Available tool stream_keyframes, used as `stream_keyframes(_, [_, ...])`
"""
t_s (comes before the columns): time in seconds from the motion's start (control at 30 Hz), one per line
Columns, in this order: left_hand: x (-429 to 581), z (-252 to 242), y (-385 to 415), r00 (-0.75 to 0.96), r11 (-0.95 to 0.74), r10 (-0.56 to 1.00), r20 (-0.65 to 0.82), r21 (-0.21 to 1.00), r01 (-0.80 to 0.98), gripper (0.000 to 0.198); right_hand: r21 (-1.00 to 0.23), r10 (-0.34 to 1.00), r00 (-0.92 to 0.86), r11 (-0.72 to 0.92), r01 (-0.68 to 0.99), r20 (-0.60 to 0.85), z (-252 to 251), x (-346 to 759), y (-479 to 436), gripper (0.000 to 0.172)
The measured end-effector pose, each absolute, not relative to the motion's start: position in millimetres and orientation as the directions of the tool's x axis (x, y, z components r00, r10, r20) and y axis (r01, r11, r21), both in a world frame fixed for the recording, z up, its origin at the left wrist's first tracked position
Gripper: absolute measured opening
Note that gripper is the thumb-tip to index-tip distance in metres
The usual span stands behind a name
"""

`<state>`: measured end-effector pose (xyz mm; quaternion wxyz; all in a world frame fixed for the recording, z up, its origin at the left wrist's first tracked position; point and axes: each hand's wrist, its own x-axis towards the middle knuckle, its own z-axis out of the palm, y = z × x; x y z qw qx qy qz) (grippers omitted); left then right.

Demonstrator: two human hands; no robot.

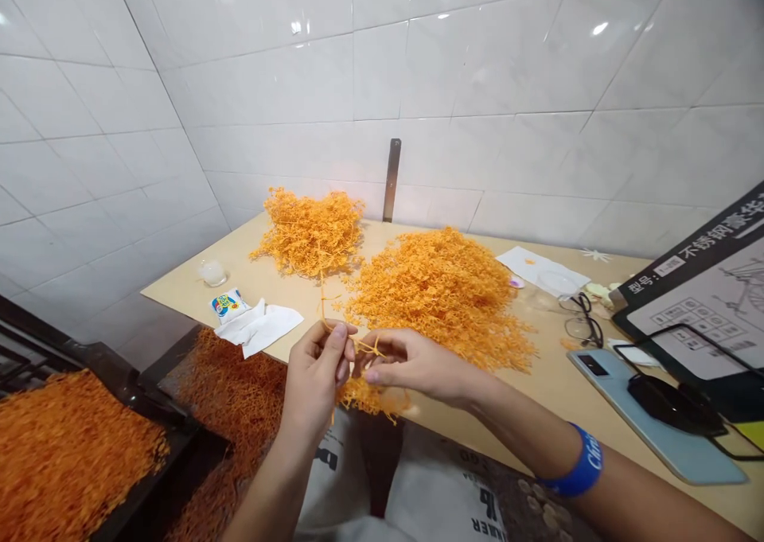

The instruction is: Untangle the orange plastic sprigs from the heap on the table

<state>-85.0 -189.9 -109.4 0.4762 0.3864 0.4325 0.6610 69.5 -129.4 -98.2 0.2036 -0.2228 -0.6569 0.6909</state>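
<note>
In front of my lap, at the near edge of the table, both hands work on a thin orange plastic sprig (pixel 323 297). My left hand (pixel 316 375) pinches its stem between thumb and fingertips. The fingers of my right hand (pixel 411 360) curl around a branching part just beside the left fingertips; thumb and forefinger look closed on it. A small tangle of orange sprigs (pixel 364 397) hangs below my hands. Beyond them lies a large loose heap of orange sprigs (pixel 438 287), and a second bunch (pixel 313 232) sits farther back to the left.
A tissue pack (pixel 228 305), a crumpled tissue (pixel 266 325) and a small clear cup (pixel 212 272) lie at the left. At the right are a light blue phone (pixel 656 423), glasses (pixel 583 323) and a dark box (pixel 710 287). Orange pieces fill a black crate (pixel 65 438) at lower left.
</note>
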Motion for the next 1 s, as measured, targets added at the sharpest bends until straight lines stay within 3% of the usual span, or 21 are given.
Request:
stream_keyframes(0.17, [-95.4, -120.8, -189.9, -0.340, -0.216, 0.928, 0.153, 0.964, -0.156, 0.028, -0.978, 0.588, -0.799, 0.061, 0.200, -0.126, -104.3, 68.5, -147.9, 0.013])
stream_keyframes(0.4, [-120.8, -113.6, -201.4, -0.420, -0.237, 0.842, 0.339, 0.932, 0.275, 0.024, -0.866, 0.700, -0.712, 0.321, 0.383, -0.055, -112.0, 89.7, -175.8, 0.031])
stream_keyframes(0.67, [-121.7, -95.9, -221.2, -0.381, -0.210, 0.830, 0.407, 0.861, 0.464, 0.022, -0.873, 0.698, -0.708, 0.273, 0.403, -0.108, -86.5, 102.5, -202.6, 0.035])
stream_keyframes(0.73, [-137.9, -90.5, -222.1, -0.511, -0.174, 0.742, 0.434, 0.861, 0.478, 0.015, -0.871, 0.683, -0.712, 0.240, 0.428, -0.162, -90.0, 109.0, -205.1, 0.036])
stream_keyframes(0.8, [-163.0, -83.8, -220.9, -0.743, -0.151, 0.496, 0.449, 0.887, 0.435, 0.012, -0.866, 0.677, -0.689, 0.153, 0.477, -0.259, -100.1, 120.3, -204.5, 0.040])
stream_keyframes(0.87, [-186.0, -79.7, -218.4, -0.868, -0.189, 0.345, 0.357, 0.932, 0.308, 0.013, -0.867, 0.687, -0.648, 0.053, 0.496, -0.328, -111.1, 133.0, -200.4, 0.046])
stream_keyframes(0.9, [-192.9, -80.0, -216.8, -0.865, -0.190, 0.383, 0.325, 0.944, 0.271, 0.015, -0.878, 0.697, -0.640, 0.030, 0.478, -0.324, -114.8, 138.4, -197.3, 0.049])
stream_keyframes(1.0, [-188.4, -89.8, -211.8, -0.633, -0.226, 0.715, 0.297, 0.955, 0.192, 0.025, -0.934, 0.692, -0.683, 0.037, 0.355, -0.232, -115.1, 145.0, -186.6, 0.049])
